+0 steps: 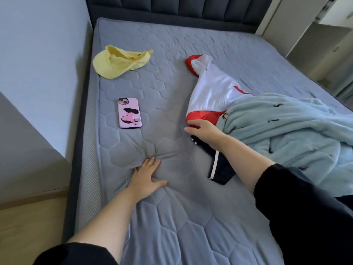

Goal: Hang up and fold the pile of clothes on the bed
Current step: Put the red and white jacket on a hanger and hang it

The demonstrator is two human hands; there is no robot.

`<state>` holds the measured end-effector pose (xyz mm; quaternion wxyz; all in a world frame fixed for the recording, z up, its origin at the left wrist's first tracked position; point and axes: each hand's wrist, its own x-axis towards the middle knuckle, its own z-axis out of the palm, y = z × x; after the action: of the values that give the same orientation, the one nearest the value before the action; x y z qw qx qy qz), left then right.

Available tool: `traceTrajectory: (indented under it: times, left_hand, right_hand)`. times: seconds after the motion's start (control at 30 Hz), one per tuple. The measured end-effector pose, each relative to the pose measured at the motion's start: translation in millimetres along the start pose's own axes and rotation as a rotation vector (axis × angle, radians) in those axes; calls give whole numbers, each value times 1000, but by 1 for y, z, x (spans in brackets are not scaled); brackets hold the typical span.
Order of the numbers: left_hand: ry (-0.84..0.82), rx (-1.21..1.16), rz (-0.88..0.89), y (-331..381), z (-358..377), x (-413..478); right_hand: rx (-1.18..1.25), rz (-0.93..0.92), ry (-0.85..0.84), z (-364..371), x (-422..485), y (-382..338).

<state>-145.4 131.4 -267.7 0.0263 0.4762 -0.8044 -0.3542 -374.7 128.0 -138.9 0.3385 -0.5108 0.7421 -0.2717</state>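
A: Your left hand (pixel 147 176) lies flat on the bed (pixel 172 217), fingers spread, holding nothing. Your right hand (pixel 202 131) is well apart from it, at the pile, with straight fingers touching the jacket (pixel 212 92) at its red hem. I see no grip there.

B: The pile sits on the bed's right side. The jacket is farthest from you, the fleece (pixel 286 131) overlaps its near corner, and a dark piece (pixel 219 167) lies under your right forearm.

A: Take the jacket first, I'd say. Pinch the hem between thumb and fingers, not just with the fingertips; that fabric looks slick and will likely slip.

B: Bring your left hand over and lift the fleece's edge as you pull, or the whole pile may drag along.

A: Draw the jacket towards the bare patch by your left hand and lay it flat before you fold or hang it.

B: Stop short of the phone (pixel 129 113). The cap (pixel 120 62) is far enough off to ignore.
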Motion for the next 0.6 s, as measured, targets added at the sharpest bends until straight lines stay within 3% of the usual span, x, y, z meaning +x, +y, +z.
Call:
traceTrajectory:
  times: [0.13,0.23,0.27,0.3,0.37,0.4,0.5,0.6]
  left_hand:
    - [189,-638,-114,-13,-22,-24]
    - [203,-1188,-220,-13,-26,-41]
    - [178,-1346,-235,-13,-26,-48]
    - [156,-1437,-252,-13,-27,-56]
    - [125,-1499,-282,-12,-26,-68]
    - [124,-1513,-292,-11,-26,-71]
    - [105,-1491,-315,-5,-24,-77]
    - [61,-1463,-328,2,-20,-85]
  right_hand:
    - [308,-189,-329,16,-67,-25]
    - [239,-216,-642,30,-100,-30]
    - [191,-203,-608,37,-102,-27]
    - [122,-181,-466,44,-100,-22]
    - [-241,-188,-65,57,-89,-7]
    - [-454,-190,-8,62,-84,2]
    - [-872,-120,-198,74,-72,29]
    - [-918,-52,-179,87,-73,42]
